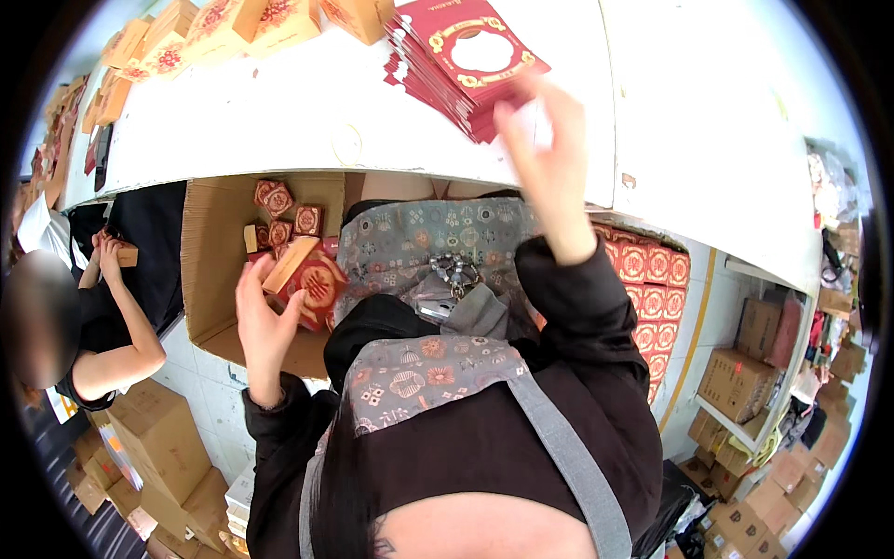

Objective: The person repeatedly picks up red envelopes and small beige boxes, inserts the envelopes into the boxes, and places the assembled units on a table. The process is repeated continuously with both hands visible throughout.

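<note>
My left hand is over an open cardboard carton, its thumb and fingers around one end of a red box with a gold pattern and an orange-tan side. Several smaller-looking red patterned boxes lie loose inside the carton. On the white table, my right hand is at the near right edge of a stack of dark red printed card sleeves with a white oval on the top one. That hand is blurred, but its thumb and fingers are apart. Contact with the stack is unclear.
Orange-tan boxes with red flower prints line the table's far left. Rows of red patterned boxes stand below the table at my right. A patterned apron covers my lap. Another person's hands hold a small tan box at left.
</note>
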Tool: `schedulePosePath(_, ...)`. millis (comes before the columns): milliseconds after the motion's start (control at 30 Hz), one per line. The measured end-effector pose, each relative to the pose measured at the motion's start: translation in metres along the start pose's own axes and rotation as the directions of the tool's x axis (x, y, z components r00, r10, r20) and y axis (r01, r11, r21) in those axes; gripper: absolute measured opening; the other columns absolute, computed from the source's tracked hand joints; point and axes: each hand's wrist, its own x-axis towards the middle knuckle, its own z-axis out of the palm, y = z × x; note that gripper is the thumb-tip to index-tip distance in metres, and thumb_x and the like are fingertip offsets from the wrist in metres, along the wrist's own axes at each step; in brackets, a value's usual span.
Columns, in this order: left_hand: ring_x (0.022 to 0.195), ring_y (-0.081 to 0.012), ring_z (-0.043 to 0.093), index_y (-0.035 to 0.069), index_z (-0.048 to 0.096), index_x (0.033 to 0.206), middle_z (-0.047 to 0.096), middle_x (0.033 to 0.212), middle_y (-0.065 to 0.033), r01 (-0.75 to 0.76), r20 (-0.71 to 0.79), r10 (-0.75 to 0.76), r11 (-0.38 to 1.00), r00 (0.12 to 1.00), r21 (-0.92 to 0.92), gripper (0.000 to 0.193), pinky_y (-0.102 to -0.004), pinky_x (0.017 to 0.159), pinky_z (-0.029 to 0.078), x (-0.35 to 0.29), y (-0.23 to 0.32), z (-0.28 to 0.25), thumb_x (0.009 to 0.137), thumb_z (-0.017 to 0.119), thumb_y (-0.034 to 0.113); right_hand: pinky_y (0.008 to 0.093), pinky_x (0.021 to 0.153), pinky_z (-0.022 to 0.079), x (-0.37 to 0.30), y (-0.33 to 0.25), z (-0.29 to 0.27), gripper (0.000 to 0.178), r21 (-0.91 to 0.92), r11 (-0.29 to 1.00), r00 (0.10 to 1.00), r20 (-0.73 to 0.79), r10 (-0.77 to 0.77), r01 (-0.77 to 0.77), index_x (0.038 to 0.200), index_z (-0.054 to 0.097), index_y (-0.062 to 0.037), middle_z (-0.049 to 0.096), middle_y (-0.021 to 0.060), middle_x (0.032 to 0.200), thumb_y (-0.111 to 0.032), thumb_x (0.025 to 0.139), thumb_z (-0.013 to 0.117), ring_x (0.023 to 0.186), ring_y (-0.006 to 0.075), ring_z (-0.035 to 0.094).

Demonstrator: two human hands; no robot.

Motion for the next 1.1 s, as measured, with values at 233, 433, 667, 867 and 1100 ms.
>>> schedulePosePath(233,0.121,-0.0334,0.048,0.004,0.055,0.118,0.057,0.124,-0.0137,-0.225,-0.016,0.226,0.974,0.974,0.033,0.042,-0.041,0.101,0.038,0.046,0.043,0.022,0.078,0.068,0.006,0.0437,0.089,0.046,0.068,0.084,0.037,0.075,-0.246,0.876,0.894,0.068,0.443,-0.416,0.128,0.051,0.0032,0.063,0.0158,0.105,-0.04,0.072,0.075,0.099,0.0275,0.061)
schedulePosePath(433,0.122,-0.0308,0.049,0.002,0.047,0.128,0.05,0.131,-0.0169,-0.44,-0.183,0.424,0.896,0.887,-0.056,0.058,-0.0422,0.101,0.038,0.106,0.1,0.03,0.077,0.072,0.01,0.032,0.074,0.05,0.057,0.035,0.016,0.051,0.197,0.953,0.936,-0.224,0.271,-0.229,0.127,0.053,-0.0002,0.062,0.0123,0.096,-0.008,0.079,0.068,0.082,0.0209,0.062)
schedulePosePath(667,0.105,-0.0186,0.051,0.002,0.005,0.145,0.046,0.125,-0.0164,-0.392,-0.309,0.265,0.775,0.914,-0.496,0.107,-0.033,0.088,0.045,0.129,0.128,0.024,0.065,0.076,0.0,0.0269,0.059,0.05,0.008,-0.072,-0.011,0.054,0.461,0.88,0.968,0.15,-0.203,0.113,0.118,0.059,-0.0031,0.059,0.0082,0.086,0.012,0.067,0.065,0.069,0.0173,0.061)
schedulePosePath(867,0.101,-0.0198,0.054,-0.003,0.021,0.141,0.051,0.114,-0.0153,-0.324,-0.232,0.23,0.743,0.945,-0.586,0.084,-0.0319,0.088,0.046,0.066,0.112,0.037,0.065,0.058,-0.008,0.0247,0.064,0.048,-0.011,-0.074,0.046,0.044,0.476,0.861,0.976,0.201,0.088,-0.176,0.108,0.063,-0.0037,0.061,0.0046,0.087,0.006,0.066,0.072,0.071,0.0122,0.058)
schedulePosePath(1100,0.104,-0.0227,0.053,0.0,0.028,0.129,0.045,0.119,-0.0159,-0.242,-0.362,0.03,0.794,0.932,-0.558,0.07,-0.0353,0.092,0.042,0.054,0.087,0.024,0.068,0.061,-0.005,0.0209,0.062,0.046,-0.037,-0.083,0.075,0.019,0.441,0.832,0.917,0.356,0.181,-0.336,0.083,0.062,-0.001,0.062,0.0021,0.074,-0.004,0.069,0.075,0.066,0.007,0.056)
